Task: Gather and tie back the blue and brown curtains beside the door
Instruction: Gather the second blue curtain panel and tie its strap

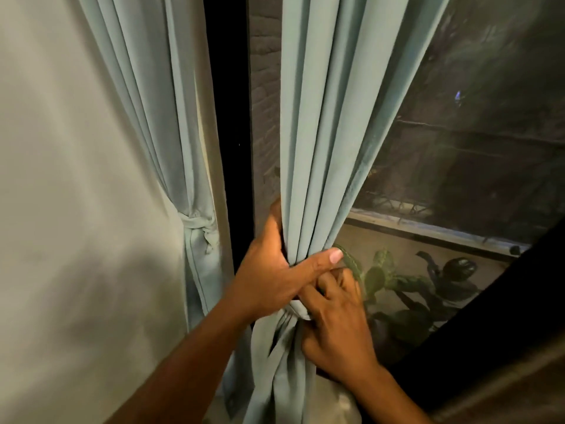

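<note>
A pale blue curtain hangs in the middle, gathered into folds. My left hand grips the bunched folds, thumb across the front. Just below it, my right hand has its fingers curled into a strip of the same cloth wrapped around the bunch. A second blue curtain at the left is bound with a knotted tie. A dark brown curtain slants across the lower right corner.
A plain wall fills the left. A dark door frame stands between the two blue curtains. Behind the glass on the right are a ledge and cactus plants.
</note>
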